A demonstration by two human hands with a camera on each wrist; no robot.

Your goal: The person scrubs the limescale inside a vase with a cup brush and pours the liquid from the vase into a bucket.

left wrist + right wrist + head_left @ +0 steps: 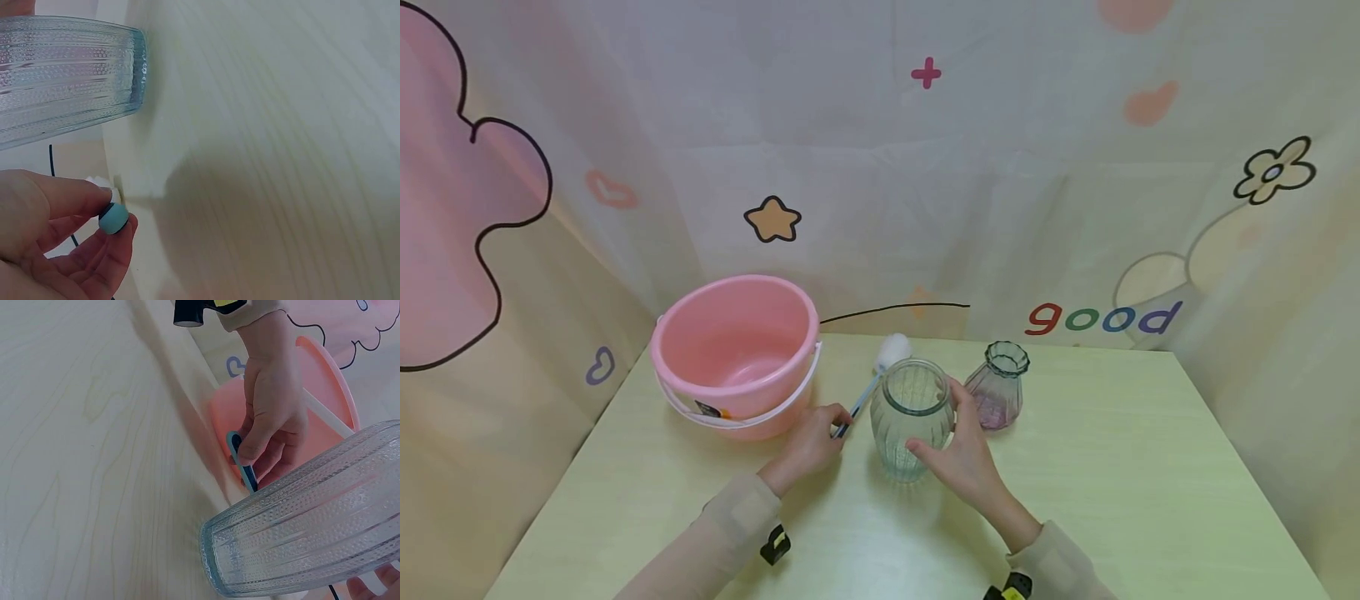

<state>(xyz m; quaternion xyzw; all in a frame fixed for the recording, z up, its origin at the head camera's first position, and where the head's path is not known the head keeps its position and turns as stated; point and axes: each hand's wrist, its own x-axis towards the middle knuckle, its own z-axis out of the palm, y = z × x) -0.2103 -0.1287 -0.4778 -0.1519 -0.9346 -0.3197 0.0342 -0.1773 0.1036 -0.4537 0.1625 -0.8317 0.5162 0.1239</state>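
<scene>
My left hand (808, 446) pinches the handle end of a bottle brush (867, 395) between thumb and fingers. The brush has a slim blue handle and a white, spongy-looking head that points to the back of the table. In the left wrist view, the teal handle tip (114, 219) shows between the fingertips. My right hand (968, 462) holds a clear ribbed glass vase (907, 437) from its right side, thumb in front and fingers behind. The vase's mouth faces up, and its base is close over the table. Part of the brush is hidden by the left fingers.
A pink bucket (737, 287) with a white handle stands at the back left, beside my left hand. Just behind the right hand is a smaller glass vase (1000, 390) with a purplish base. A printed curtain (865, 167) encloses the pale wooden table (1150, 467).
</scene>
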